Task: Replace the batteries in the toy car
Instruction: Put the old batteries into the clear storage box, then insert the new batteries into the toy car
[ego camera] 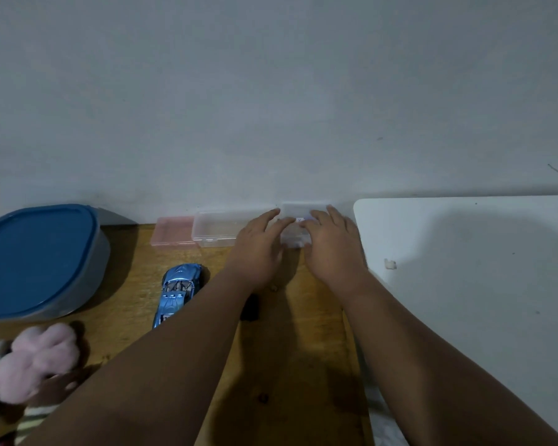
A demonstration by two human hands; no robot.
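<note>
Before you, car (178, 292): glossy metallic blue. Table (303, 349): smooth wood, slight sheen. Far clear box (216, 231), pink box (171, 235): translucent plastic. Left tub lid (36, 255): matt blue plastic. Near-left toy (36, 358): fluffy pink plush. Right board (464, 268): smooth matt white.

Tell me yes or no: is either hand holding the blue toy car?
No: left hand and right hand touch the clear box; the car lies apart.
</note>
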